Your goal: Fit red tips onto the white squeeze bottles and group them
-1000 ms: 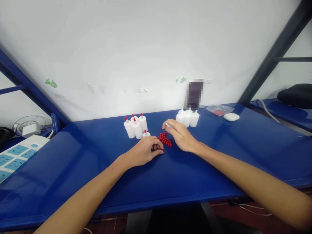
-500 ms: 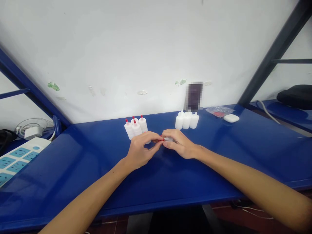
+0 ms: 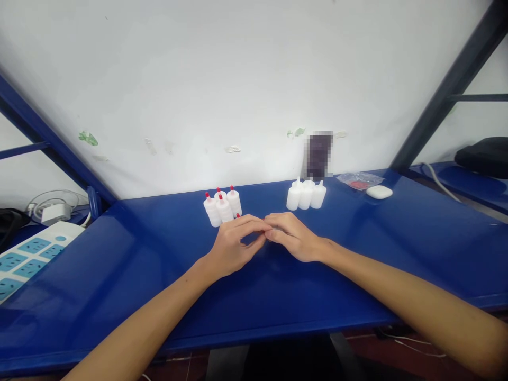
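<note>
My left hand (image 3: 238, 243) and my right hand (image 3: 291, 235) meet above the middle of the blue table, fingertips touching. Both are closed in a pinch. Between them, the small red cap and the pale nozzle seen earlier are now almost wholly covered by the fingers. Just beyond my left hand stand several white squeeze bottles (image 3: 224, 210) with red-tipped nozzles; one of these is mostly hidden behind the hand. Past my right hand is a group of white bottles (image 3: 305, 197) with bare white tops, standing upright close together.
At the back right lie a clear plastic bag (image 3: 359, 180) with red pieces inside and a white rounded case (image 3: 379, 192). A blurred dark rectangle (image 3: 318, 156) leans on the wall. On the left are a power strip (image 3: 43, 254) and a white charger (image 3: 56, 212).
My fingers have closed further together, covering the red cap and pale nozzle that showed between them. The view has shifted slightly. The bottles stay where they were.
</note>
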Available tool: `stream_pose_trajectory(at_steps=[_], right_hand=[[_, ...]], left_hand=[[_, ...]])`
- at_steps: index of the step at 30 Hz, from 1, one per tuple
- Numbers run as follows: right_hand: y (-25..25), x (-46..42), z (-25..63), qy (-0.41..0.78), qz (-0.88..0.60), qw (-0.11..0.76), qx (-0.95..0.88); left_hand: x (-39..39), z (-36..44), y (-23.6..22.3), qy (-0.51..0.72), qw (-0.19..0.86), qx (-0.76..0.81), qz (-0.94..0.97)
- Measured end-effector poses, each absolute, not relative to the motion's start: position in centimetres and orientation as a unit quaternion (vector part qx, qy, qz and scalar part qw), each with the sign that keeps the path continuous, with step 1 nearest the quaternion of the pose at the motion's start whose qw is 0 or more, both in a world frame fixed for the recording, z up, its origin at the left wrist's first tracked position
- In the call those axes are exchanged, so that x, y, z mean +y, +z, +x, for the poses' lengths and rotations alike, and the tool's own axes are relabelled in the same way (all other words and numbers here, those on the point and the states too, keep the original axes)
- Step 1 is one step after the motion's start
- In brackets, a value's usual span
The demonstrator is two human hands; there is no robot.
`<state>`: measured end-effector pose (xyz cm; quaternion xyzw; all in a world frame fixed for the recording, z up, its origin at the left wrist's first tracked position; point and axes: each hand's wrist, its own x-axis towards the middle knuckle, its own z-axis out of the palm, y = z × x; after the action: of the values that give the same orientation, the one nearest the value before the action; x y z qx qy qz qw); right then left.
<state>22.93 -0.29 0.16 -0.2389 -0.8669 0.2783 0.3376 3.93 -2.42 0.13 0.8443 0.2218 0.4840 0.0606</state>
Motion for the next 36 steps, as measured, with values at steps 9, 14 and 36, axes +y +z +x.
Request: stream_pose_trajectory(at_steps=[9,14,36], right_hand=[[-0.2,-0.7,22.5,0.261,-0.291,0.338,-0.856],[0.0,-0.6,22.4,0.256,-0.304,0.349,-0.849],[0.1,0.6,23.7,0.291,-0.345,0.449,-0.771]], left_hand=[[-2.4,4.1,-0.1,0.445,0.062,0.209,0.868],[-2.2,3.9,0.1,0.452,0.069,0.239,0.857],[-0.2,-0.9,2.7,0.235,-0.202,0.435,0.846]])
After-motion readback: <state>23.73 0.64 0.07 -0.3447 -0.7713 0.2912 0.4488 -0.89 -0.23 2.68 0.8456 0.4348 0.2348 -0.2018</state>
